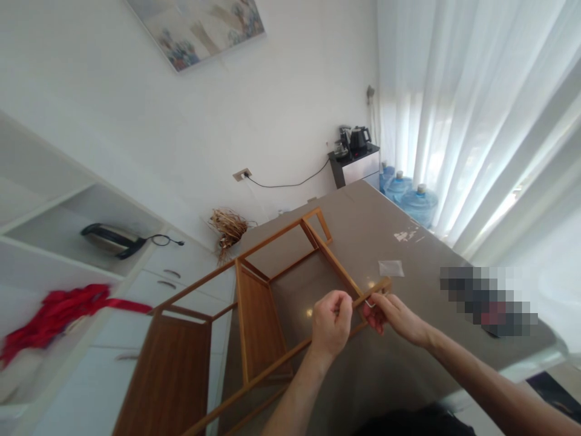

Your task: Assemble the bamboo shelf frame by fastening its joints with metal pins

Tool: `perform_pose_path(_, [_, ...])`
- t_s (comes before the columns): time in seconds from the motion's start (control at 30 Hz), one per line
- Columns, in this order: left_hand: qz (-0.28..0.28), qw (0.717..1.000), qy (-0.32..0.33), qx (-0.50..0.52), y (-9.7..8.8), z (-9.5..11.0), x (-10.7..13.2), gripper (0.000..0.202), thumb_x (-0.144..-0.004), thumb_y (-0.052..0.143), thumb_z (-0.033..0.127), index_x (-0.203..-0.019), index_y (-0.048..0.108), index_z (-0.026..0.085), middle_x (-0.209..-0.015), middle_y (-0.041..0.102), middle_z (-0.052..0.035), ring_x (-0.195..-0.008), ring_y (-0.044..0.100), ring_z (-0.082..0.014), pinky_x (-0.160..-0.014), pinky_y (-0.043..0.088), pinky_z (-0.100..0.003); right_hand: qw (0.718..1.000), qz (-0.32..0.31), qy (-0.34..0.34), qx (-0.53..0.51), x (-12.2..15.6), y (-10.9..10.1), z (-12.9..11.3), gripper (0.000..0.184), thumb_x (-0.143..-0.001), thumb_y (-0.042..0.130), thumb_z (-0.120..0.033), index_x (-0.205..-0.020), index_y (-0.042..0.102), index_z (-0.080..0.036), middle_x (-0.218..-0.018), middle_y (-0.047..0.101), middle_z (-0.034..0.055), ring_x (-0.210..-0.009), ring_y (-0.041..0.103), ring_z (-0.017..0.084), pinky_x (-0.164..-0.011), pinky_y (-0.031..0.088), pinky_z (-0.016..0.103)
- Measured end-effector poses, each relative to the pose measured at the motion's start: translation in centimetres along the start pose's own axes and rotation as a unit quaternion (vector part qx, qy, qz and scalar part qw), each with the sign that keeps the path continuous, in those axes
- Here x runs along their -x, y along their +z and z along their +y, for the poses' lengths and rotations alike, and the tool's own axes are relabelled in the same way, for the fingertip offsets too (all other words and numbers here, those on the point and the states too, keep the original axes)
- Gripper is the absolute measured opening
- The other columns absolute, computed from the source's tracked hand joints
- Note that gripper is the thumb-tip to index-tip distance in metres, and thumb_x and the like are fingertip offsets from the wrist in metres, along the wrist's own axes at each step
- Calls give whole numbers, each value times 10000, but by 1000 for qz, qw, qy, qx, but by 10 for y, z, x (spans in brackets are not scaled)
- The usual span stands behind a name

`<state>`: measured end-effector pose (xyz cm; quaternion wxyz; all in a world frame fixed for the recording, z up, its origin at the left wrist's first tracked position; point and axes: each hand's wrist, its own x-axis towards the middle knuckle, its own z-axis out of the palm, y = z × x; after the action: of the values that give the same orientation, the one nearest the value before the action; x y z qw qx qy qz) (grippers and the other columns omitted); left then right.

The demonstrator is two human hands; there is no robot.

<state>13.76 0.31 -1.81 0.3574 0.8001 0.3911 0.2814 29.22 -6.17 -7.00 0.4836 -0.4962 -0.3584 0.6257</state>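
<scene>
A person worked with both bare hands at a wooden rack [256, 321], which lay across a grey-brown table [354, 212], its left end reaching past the table's edge toward white drawers [149, 266]. The rack had thin rails and two flat wooden panels.

The left hand [333, 322] was curled into a fist at the near rail, close to its far right end; whether the rail or anything else lay inside those fingers could not be told. Just beside it, the right hand [391, 316] pinched a small bent metal tool [370, 303] between thumb and fingers, against the rack's corner.

Beyond that corner, a small clear packet [391, 268] lay flat on the table, near the right hand but apart from it. Blue water bottles [418, 204] stood past the table's far right edge, by a white curtain [422, 72]. Along the wall, a black kettle [360, 138] sat on a small stand [361, 165], and a bundle of dried stalks [229, 229] stood behind the rack.
</scene>
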Motion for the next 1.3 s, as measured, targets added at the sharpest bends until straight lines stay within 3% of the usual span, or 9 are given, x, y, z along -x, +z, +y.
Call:
perform_pose_path(0.17, [4, 1000, -7, -3, 2, 2, -1, 287, -884, 418, 291, -697, 592, 160, -647, 582, -3, -628, 536, -114, -615, 390, -208, 967, -18, 22, -254, -3, 10, 20, 282, -837, 381, -435, -723, 451, -187, -522, 388, -59, -421, 331, 74, -427, 301, 205])
perform_pose_path(0.3, [8, 1000, -10, -11, 3, 4, -2, 294, -879, 415, 300, -684, 589, 165, -640, 588, -5, -618, 541, -116, -611, 404, -205, 960, -37, 43, -275, -7, 13, 28, 249, -834, 338, -427, -698, 335, -219, -554, 215, -78, -439, 191, 79, -411, 216, 197])
perform_pose_path(0.47, [7, 1000, -10, -11, 4, 4, -2, 295, -879, 411, 293, -682, 587, 163, -632, 582, -5, -608, 536, -114, -602, 405, -201, 977, -25, 69, -200, -5, 6, 28, 352, -850, 245, -495, -767, 421, -202, -588, 340, -42, -465, 328, 94, -468, 343, 209])
perform_pose_path(0.6, [8, 1000, -5, -15, 4, 3, -1, 287, -880, 414, 282, -693, 593, 159, -653, 592, -10, -632, 545, -116, -607, 405, -200, 989, 60, 64, -122, 12, 2, 25, 444, -869, 236, -516, -803, 511, -173, -651, 506, 20, -536, 487, 125, -544, 434, 254])
perform_pose_path(0.7, [13, 1000, -2, -17, 4, 4, -1, 267, -868, 434, 279, -689, 592, 160, -644, 589, -7, -622, 545, -114, -598, 405, -199, 986, 159, -7, 57, 28, 5, 18, 366, -854, 384, -491, -751, 542, -177, -655, 569, 27, -586, 542, 145, -579, 440, 261])
perform_pose_path(0.8, [11, 1000, 1, -15, 3, 4, 0, 260, -864, 438, 284, -700, 597, 161, -651, 598, -10, -622, 553, -115, -598, 415, -200, 949, 212, -99, 212, 37, 11, 7, 317, -865, 418, -453, -764, 570, -195, -648, 598, 8, -604, 561, 146, -594, 426, 249])
perform_pose_path(1.0, [13, 1000, 8, -26, 4, 2, 2, 256, -864, 432, 290, -715, 600, 168, -686, 616, -21, -660, 577, -127, -632, 438, -212, 911, 227, -129, 320, 34, 18, -2, 247, -869, 429, -410, -909, 571, -211, -698, 651, 1, -599, 591, 144, -590, 420, 241])
perform_pose_path(1.2, [8, 998, 18, -57, 5, -1, 0, 225, -853, 447, 274, -724, 601, 174, -700, 627, -22, -657, 574, -128, -640, 434, -219, 896, 152, -140, 394, 30, 10, 0, 378, -921, 315, -400, -682, 534, -205, -604, 605, -5, -534, 547, 125, -556, 371, 231])
perform_pose_path(1.3, [-29, 991, 41, -124, 5, 1, 0, 195, -845, 462, 280, -775, 616, 184, -740, 634, -28, -680, 570, -138, -653, 421, -230, 879, 126, -156, 432, 29, 4, -5, 389, -927, 295, -384, -680, 531, -199, -591, 596, -3, -522, 531, 120, -550, 349, 229])
